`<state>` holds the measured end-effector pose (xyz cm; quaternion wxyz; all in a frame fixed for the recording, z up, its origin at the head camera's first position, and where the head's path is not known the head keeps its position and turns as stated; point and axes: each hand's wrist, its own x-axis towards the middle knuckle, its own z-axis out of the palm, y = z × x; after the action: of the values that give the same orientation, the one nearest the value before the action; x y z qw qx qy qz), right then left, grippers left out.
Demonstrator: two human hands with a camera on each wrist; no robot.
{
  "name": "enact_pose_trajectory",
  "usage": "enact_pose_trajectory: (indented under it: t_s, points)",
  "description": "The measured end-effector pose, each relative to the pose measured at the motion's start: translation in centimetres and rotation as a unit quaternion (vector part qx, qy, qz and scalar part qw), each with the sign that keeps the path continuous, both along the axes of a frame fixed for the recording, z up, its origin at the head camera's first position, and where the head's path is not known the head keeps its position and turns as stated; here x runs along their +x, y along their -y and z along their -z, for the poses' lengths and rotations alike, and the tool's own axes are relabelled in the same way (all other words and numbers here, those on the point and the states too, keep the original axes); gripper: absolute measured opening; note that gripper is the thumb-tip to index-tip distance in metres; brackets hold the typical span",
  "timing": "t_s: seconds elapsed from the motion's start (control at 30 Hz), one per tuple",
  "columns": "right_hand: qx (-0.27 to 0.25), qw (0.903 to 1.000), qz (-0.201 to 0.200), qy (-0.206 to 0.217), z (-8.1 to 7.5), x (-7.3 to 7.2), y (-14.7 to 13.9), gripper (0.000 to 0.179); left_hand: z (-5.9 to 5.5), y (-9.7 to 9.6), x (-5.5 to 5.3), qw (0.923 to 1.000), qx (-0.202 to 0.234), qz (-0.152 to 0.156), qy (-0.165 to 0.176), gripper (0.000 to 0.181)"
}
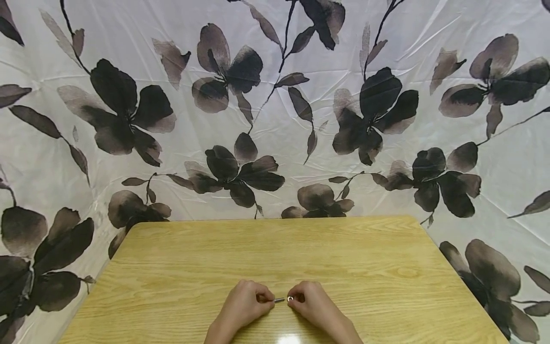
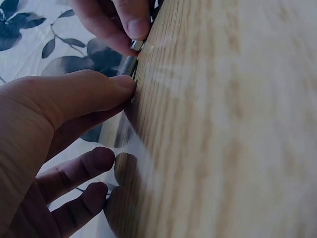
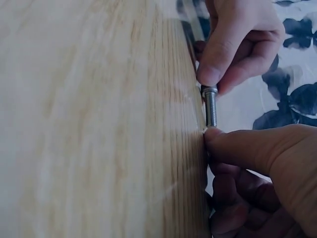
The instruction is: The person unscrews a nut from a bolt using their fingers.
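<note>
Near the front of the wooden table, my left hand (image 1: 246, 305) pinches a metal bolt (image 1: 280, 300) between thumb and fingertips. Its threaded end (image 2: 129, 66) points toward my right hand (image 1: 314, 306). That hand holds a small metal nut (image 1: 290, 298) with its thumb and fingers. In the left wrist view the nut (image 2: 137, 45) sits just off the bolt's tip, with a narrow gap. The right wrist view shows the bolt shaft (image 3: 211, 110) between both hands, with a wider collar by the left thumb; the nut cannot be made out there.
The light wooden table (image 1: 266, 253) spreads out beyond both hands. A white cloth with dark flowers (image 1: 301, 119) hangs behind it and along both sides.
</note>
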<state>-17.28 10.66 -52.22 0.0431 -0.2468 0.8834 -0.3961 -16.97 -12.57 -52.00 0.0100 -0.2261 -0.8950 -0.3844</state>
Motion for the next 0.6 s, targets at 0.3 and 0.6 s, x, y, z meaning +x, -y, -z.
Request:
enact_pose_trajectory:
  t_s: [0.3,0.6]
  points:
    - [-0.005,0.9996,0.006,0.027,0.13,0.29,0.0,0.008,0.54,0.08,0.02,0.9999,-0.007,-0.008,0.012,0.006]
    - [-0.005,0.9996,-0.002,0.028,0.03,-0.01,0.32,0.008,0.65,0.53,-0.01,0.9997,-0.01,-0.016,0.014,0.006]
